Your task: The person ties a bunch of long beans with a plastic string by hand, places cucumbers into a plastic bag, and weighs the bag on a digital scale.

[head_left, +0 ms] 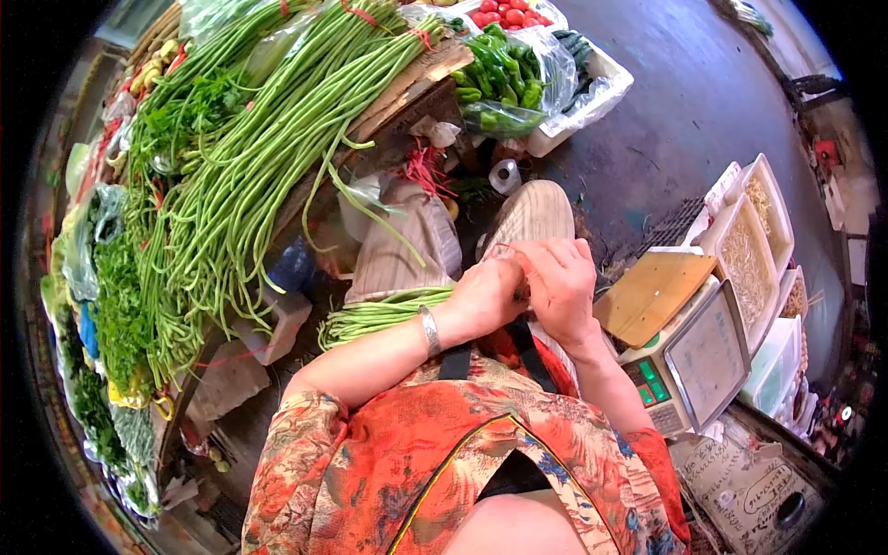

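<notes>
A bundle of long green beans (384, 315) lies across my lap, over the striped trousers (402, 250). My left hand (490, 294), with a silver bracelet at its wrist, is curled at the right end of this bundle. Against it, my right hand (555, 282) has its fingers bent and pressed together. The fingertips of both hands meet above my lap. Whatever lies between them is too small or too covered to make out.
Long beans (277, 139) and leafy greens (120, 287) cover a stall at the left. Ahead are green peppers (504, 69) and tomatoes (509, 13). At the right stand a scale (689, 361), a wooden board (655, 294) and trays of sprouts (743, 259).
</notes>
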{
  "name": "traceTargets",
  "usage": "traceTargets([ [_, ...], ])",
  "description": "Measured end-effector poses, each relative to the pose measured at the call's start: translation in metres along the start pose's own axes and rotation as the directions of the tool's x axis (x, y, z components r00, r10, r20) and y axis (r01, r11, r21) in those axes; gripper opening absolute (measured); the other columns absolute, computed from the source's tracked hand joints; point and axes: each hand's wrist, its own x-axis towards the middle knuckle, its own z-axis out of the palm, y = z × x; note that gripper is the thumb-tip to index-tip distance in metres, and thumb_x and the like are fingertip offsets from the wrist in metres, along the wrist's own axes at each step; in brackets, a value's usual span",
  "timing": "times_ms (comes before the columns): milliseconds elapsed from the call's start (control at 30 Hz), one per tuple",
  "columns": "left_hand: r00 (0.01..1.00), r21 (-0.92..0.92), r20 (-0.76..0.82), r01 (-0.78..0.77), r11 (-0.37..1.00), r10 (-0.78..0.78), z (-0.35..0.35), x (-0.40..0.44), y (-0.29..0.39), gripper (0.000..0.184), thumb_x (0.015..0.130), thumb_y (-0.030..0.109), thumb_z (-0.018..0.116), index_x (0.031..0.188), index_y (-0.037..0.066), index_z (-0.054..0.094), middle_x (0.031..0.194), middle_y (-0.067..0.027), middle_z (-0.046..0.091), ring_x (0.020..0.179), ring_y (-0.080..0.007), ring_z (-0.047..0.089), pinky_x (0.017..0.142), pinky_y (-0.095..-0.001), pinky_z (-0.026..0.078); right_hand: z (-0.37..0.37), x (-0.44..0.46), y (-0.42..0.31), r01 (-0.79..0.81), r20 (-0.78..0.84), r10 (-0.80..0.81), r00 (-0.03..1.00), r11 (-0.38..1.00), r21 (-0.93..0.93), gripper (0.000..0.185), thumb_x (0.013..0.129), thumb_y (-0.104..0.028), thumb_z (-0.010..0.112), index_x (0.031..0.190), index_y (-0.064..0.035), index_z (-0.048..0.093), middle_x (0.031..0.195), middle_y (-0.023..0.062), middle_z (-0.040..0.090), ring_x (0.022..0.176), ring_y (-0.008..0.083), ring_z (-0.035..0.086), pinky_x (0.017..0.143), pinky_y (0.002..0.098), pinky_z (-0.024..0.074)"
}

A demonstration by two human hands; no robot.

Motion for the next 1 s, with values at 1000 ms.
traceTargets([
  [1000,0.988,-0.546,-0.103,0.043,0.837,-0.118,-0.022,-0.005,-0.002,0.021,0.093,0.013,0.055,0.105,-0.003,0.062,0.079,-0.0065,0.066,0.076,-0.0056,0.056,0.066,-0.0259,0.050,0.014,0.002,0.019,-0.378,0.098,0.366,0.925,0.869,0.321,0.016,0.088,-0.005,0.059,0.103,-0.0049,0.064,0.085,0.0150,0.065,0.078,0.0304,0.063,0.069,0.0334,0.0497],
])
